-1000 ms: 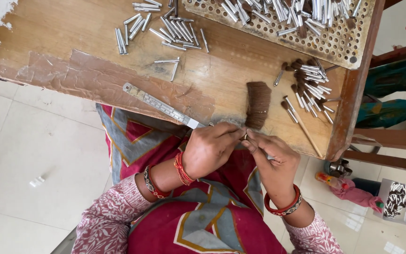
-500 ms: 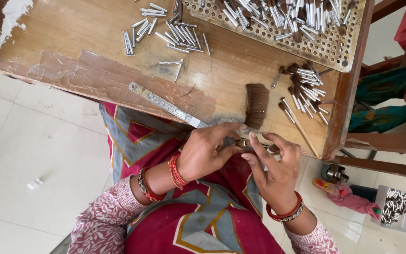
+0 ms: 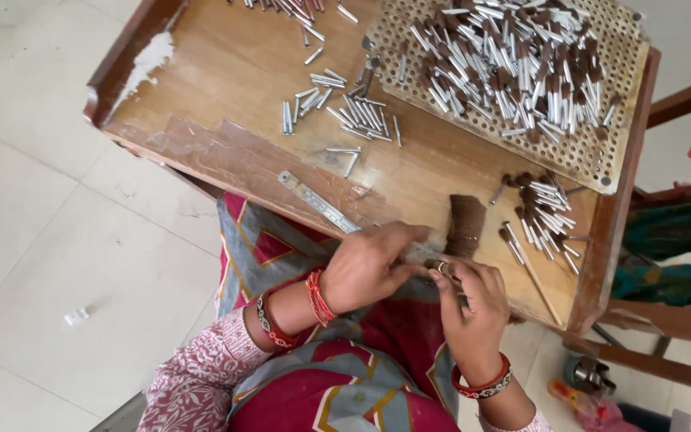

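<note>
So, biggest stuff first:
- wooden table (image 3: 225, 88) fills the top of the view; a perforated board (image 3: 601, 152) sits at its far right, heaped with silver tubes (image 3: 513, 64)
- left hand (image 3: 369, 268) at the near table edge, fingers curled together and pinching toward the right hand; the two touch
- right hand (image 3: 473, 308) just beside it, fingertips closed on a small tube (image 3: 443, 268); mostly hidden
- brown bristle bundle (image 3: 465, 224) lies just above both hands
- metal strip (image 3: 317, 204) lies flat, left of the hands
- loose tubes (image 3: 361, 116) scattered mid-table
</note>
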